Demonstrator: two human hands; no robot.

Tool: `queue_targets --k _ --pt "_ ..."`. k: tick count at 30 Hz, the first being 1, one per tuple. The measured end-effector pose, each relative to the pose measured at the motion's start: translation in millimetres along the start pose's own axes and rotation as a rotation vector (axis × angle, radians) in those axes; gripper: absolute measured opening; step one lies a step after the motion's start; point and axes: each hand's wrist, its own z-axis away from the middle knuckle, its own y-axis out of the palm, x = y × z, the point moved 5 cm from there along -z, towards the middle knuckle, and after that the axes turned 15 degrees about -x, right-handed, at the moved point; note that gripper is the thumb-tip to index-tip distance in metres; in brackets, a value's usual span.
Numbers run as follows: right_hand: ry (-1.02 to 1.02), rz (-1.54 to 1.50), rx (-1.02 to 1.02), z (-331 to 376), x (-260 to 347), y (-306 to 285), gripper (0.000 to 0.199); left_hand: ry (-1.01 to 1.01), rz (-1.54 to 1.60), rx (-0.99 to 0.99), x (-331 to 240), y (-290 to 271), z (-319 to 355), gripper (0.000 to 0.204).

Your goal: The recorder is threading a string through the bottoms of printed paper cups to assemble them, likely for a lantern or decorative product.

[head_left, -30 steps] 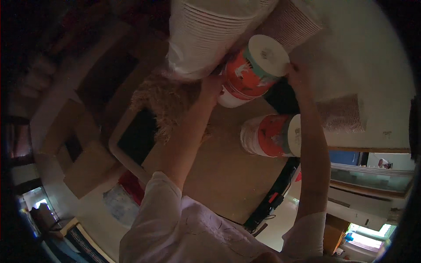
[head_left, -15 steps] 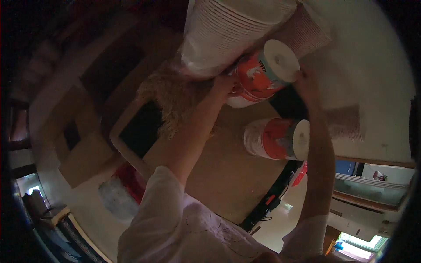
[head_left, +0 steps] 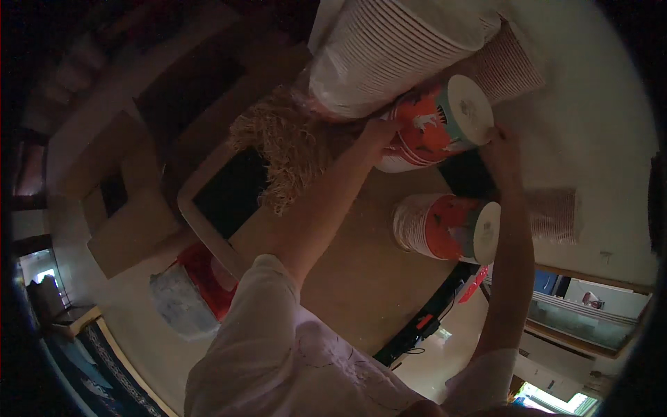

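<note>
Here, the left hand [head_left: 379,135] and right hand [head_left: 501,154] are holding the farther printed paper-cup stack [head_left: 425,128] near the right edge of the table [head_left: 354,292], most left fingers hiding behind it.

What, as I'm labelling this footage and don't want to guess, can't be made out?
All in the head view:
Left grip: some fingers, hidden by the orange-banded cup stack it holds.
That stack's open end: turned away from the camera.
Large wrapped stack: upper end, cut off by the top edge.
Right-hand ribbed stack: left end, behind the right forearm.
Cardboard: inside its dark gap, lost in shadow.
</note>
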Motion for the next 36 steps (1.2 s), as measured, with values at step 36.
queue_targets --k 36 --pt "0.775 -1.024 -0.005 471 -157 -41 0.028 0.829 -1.259 0.783 161 -51 313 0.017"
